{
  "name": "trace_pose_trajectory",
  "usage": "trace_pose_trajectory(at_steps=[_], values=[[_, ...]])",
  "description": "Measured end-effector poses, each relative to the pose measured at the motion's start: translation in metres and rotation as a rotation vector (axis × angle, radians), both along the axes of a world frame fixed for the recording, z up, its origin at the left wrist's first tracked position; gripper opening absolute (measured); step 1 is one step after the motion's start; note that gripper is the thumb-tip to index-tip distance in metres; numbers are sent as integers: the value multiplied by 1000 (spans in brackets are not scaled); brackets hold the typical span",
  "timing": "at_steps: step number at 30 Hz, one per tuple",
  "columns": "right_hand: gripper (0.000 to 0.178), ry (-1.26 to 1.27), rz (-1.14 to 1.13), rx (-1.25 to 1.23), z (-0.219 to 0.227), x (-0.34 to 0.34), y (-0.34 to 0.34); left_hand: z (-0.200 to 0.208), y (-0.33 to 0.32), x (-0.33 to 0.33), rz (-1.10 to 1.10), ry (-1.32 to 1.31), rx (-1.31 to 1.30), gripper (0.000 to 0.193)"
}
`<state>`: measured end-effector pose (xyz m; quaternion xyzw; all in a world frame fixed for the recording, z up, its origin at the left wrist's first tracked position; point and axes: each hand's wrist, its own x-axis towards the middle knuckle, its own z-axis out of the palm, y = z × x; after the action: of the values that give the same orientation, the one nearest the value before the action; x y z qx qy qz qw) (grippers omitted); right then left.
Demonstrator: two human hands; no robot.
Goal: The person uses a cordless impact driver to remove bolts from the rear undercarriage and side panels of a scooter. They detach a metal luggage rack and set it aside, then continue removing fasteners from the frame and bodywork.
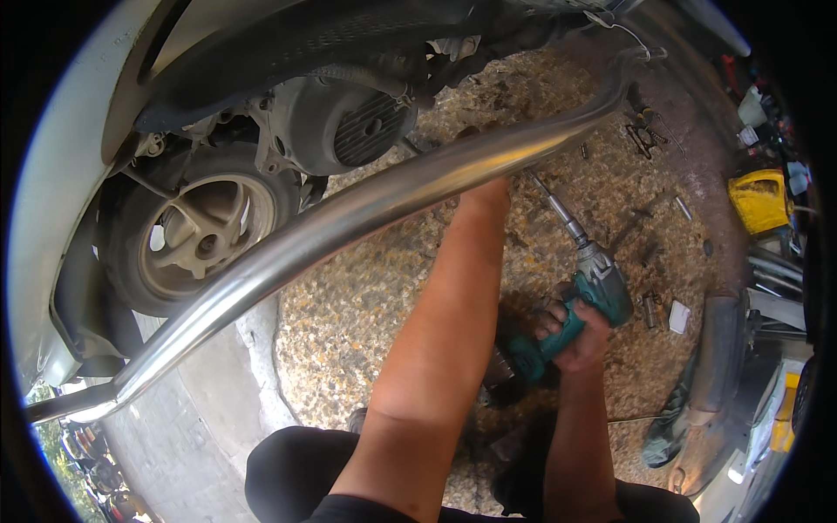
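My right hand (582, 333) grips the handle of a teal cordless impact wrench (603, 288), fingers wrapped round it. A long socket extension (558, 206) on the wrench points up and to the left; its tip comes close to the lower edge of a shiny curved metal tube (349, 212). That tube crosses the view from lower left to upper right. My left hand (488, 188) reaches up behind the tube, which hides most of it. Its fingers cannot be made out, nor whether they hold anything.
A scooter fills the upper left, with its wheel (207, 244) and ribbed engine cover (366, 131). Pebbled ground (349, 322) lies below. Pliers (641, 109), loose sockets (649, 309) and a white piece (679, 316) lie to the right, near a yellow container (760, 200).
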<state>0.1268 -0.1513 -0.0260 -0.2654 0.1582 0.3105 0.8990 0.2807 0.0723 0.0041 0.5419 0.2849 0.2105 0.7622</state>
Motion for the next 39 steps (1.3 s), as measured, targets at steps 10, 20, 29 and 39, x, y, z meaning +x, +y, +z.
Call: trace_pose_trajectory(at_steps=[10, 20, 29, 39], values=[[32, 160, -175, -417, -88, 18, -74, 58, 73, -97, 547, -442, 266, 12], [25, -625, -77, -772, 75, 98, 108, 64, 120, -112, 683, -204, 563, 41], [45, -1104, -40, -1015, 138, 177, 245, 95, 141, -135, 459, 138, 905, 33], [41, -1127, -265, -909, 119, 185, 252, 123, 144, -137, 106, 203, 497, 43]])
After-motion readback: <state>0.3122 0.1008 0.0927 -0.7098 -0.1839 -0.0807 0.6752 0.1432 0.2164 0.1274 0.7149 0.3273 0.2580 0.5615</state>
